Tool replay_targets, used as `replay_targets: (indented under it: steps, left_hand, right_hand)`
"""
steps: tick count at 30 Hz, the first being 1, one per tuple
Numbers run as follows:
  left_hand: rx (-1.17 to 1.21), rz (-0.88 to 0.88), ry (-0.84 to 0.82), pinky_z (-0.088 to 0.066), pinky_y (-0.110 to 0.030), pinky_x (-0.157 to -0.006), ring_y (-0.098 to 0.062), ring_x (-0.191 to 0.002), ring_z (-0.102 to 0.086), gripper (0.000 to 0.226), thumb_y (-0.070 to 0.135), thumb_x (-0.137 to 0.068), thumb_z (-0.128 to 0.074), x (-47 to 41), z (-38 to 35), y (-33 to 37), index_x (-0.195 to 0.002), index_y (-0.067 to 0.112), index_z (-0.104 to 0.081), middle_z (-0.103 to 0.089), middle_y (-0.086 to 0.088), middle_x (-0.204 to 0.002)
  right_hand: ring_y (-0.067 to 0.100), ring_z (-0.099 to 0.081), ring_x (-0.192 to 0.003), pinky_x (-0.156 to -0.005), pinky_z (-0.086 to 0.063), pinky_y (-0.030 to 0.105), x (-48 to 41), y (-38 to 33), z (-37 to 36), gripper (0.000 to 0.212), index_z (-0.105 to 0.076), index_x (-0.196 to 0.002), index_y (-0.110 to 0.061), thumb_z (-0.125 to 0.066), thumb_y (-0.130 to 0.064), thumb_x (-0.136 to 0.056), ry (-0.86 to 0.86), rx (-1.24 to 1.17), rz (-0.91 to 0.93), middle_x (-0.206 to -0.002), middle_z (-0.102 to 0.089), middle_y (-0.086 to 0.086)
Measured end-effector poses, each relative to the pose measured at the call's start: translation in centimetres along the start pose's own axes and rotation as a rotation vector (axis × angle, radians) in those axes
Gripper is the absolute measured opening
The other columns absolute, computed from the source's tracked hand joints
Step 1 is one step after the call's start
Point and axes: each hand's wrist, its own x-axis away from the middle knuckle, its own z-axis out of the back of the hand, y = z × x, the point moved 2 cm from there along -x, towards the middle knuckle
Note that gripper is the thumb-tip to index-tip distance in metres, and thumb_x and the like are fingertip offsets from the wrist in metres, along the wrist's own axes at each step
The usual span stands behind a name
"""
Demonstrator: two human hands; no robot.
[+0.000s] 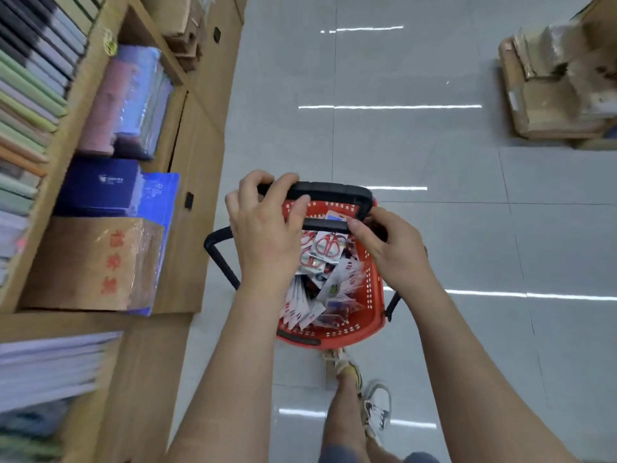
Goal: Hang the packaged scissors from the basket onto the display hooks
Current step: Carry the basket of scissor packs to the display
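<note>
Scissors packs (329,245) partly hidden beneath left hand (263,228) gripping handle (334,190).

Covered and smeared
Left hand (263,235) hides the nine-o'clock rim of the basket (374,295); shelf stock (50,372) at eight o'clock is blurred.

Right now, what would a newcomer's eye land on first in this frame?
A red basket heaped with packaged scissors sits centre frame. The left hand grips its upper black handle, the right hand pinches the lower handle. Wooden shelves of stationery fill the left side.
</note>
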Motion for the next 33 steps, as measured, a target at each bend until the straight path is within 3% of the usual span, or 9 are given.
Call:
replay_targets:
  steps: [7, 9, 14, 18, 21, 25, 28, 30, 33]
  left_hand:
    - [-0.053, 0.06, -0.111, -0.03, -0.032, -0.088, -0.016, -0.102, -0.04, 0.028, 0.044, -0.081, -0.074, 8.0, 6.8, 0.5, -0.107, 0.034, -0.073, -0.046, 0.011, -0.103]
    - [-0.162, -0.003, -0.177, -0.021, -0.031, -0.084, -0.018, -0.102, -0.042, 0.033, 0.055, -0.076, -0.074, 9.3, 8.3, -0.3, -0.101, 0.035, -0.073, -0.049, 0.012, -0.097]
    - [0.074, -0.004, -0.637, -0.046, -0.037, -0.067, -0.018, -0.078, -0.054, 0.066, 0.088, -0.059, -0.049, 14.0, 10.9, -4.3, -0.069, 0.024, -0.062, -0.057, 0.008, -0.071]
    - [0.287, 0.185, -0.833, -0.039, -0.016, -0.087, -0.007, -0.106, -0.051, 0.04, 0.076, -0.057, -0.067, 20.8, 12.0, -8.8, -0.074, 0.04, -0.063, -0.056, 0.012, -0.104]
    - [0.537, 0.518, -0.923, -0.041, -0.01, -0.093, -0.008, -0.119, -0.053, 0.048, 0.044, -0.073, -0.081, 26.2, 13.1, -9.7, -0.114, 0.04, -0.057, -0.048, 0.013, -0.124]
    - [0.641, 0.925, -0.699, -0.043, -0.035, -0.105, -0.013, -0.126, -0.048, 0.07, -0.001, -0.088, -0.061, 30.3, 12.5, -9.0, -0.142, 0.035, -0.035, -0.042, 0.011, -0.144]
    - [0.568, 1.008, -0.358, -0.056, -0.038, -0.084, -0.023, -0.107, -0.06, 0.074, -0.016, -0.082, -0.057, 31.8, 11.4, -8.6, -0.136, 0.03, -0.037, -0.044, 0.003, -0.14]
    - [0.587, 1.098, -0.166, -0.056, -0.032, -0.069, -0.024, -0.087, -0.066, 0.069, -0.014, -0.082, -0.061, 32.4, 10.9, -8.8, -0.131, 0.028, -0.037, -0.045, -0.004, -0.133]
    - [0.615, 1.224, -0.074, -0.05, -0.026, -0.069, -0.017, -0.08, -0.066, 0.067, -0.002, -0.09, -0.062, 32.0, 10.2, -9.9, -0.143, 0.023, -0.03, -0.049, -0.01, -0.131]
  right_hand:
    - [0.012, -0.062, -0.097, -0.086, -0.055, 0.036, 10.1, -4.2, 1.1, 0.03, -0.062, -0.11, -0.025, -0.074, -0.035, -0.085, 0.1, -0.193, 0.082, -0.105, -0.065, -0.006]
    - [0.012, -0.059, -0.09, -0.078, -0.052, 0.034, 11.7, -6.2, 1.6, 0.027, -0.063, -0.101, -0.024, -0.073, -0.042, -0.084, 0.014, -0.053, 0.114, -0.096, -0.063, -0.007]
    - [0.016, -0.057, -0.077, -0.063, -0.047, 0.035, 17.1, -7.5, 0.0, 0.041, -0.061, -0.087, -0.03, -0.057, -0.07, -0.08, -0.353, 0.495, 0.092, -0.078, -0.062, -0.007]
    - [0.004, -0.05, -0.066, -0.054, -0.035, 0.022, 24.0, -4.7, -2.4, 0.042, -0.053, -0.064, -0.032, -0.065, -0.072, -0.072, -0.433, 0.445, -0.014, -0.066, -0.053, -0.011]
    - [0.006, -0.043, -0.082, -0.064, -0.032, 0.014, 28.2, -2.1, -4.1, 0.053, -0.052, -0.063, -0.029, -0.056, -0.082, -0.065, -0.384, 0.413, -0.048, -0.077, -0.048, -0.012]
    - [0.007, -0.048, -0.111, -0.093, -0.037, 0.019, 31.9, 1.0, -7.5, 0.044, -0.067, -0.097, -0.022, -0.061, -0.062, -0.08, 0.055, 0.067, -0.371, -0.118, -0.047, -0.002]
    - [0.006, -0.052, -0.106, -0.092, -0.036, 0.021, 33.2, 2.4, -9.5, 0.053, -0.049, -0.138, -0.014, -0.067, -0.028, -0.09, 0.459, -0.249, -0.796, -0.138, -0.043, 0.007]
    - [0.022, -0.058, -0.112, -0.095, -0.049, 0.036, 33.3, 4.1, -10.9, 0.065, -0.037, -0.145, -0.014, -0.067, -0.024, -0.088, 0.47, -0.493, -0.953, -0.135, -0.051, 0.009]
    - [0.032, -0.069, -0.088, -0.069, -0.062, 0.038, 32.7, 5.3, -11.9, 0.041, -0.044, -0.125, -0.012, -0.063, -0.004, -0.089, 0.451, -0.793, -1.002, -0.107, -0.063, 0.019]
